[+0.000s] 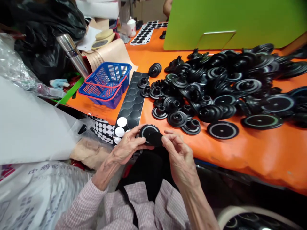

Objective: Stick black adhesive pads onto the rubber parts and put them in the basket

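Left hand (pixel 130 143) cups a black disc (pixel 146 130), fingers curled

Before you lies the orange-covered table (pixel 251 153). The heap of black, round, ridged plastic pieces (pixel 179 81) spreads over its middle and right side. Behind the heap stands the flat green panel (pixel 216 19). To the heap's left, running inward from near the table's front edge, lies the long black sheet of round stickers (pixel 130 102). Left of that sheet sits the rectangular blue plastic basket (pixel 107 102); farther left and behind is the cylindrical silver metal flask (pixel 72 54). Below the table's edge, at your lower right, is the round cream-rimmed container (pixel 223 214), black pieces inside.
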The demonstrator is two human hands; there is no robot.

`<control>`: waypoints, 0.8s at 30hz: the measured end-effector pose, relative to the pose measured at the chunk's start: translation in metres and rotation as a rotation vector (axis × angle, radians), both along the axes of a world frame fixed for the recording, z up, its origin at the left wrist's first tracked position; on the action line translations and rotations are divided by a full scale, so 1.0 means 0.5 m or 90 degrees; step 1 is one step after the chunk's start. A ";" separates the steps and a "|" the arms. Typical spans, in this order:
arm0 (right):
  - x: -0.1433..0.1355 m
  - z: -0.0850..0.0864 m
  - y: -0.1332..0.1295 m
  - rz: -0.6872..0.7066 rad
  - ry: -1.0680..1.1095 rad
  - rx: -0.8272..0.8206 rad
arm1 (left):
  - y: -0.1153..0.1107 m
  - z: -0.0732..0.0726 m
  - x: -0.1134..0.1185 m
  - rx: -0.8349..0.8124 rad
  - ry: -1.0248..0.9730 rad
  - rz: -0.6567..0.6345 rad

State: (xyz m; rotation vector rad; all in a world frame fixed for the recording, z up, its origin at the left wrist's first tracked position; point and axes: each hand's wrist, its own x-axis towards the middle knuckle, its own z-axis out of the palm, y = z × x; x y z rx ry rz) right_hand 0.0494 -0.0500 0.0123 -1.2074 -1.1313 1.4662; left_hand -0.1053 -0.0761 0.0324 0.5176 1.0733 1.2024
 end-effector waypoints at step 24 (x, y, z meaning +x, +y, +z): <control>-0.032 -0.010 -0.019 -0.092 -0.100 0.065 | -0.007 -0.020 0.019 0.026 0.008 -0.048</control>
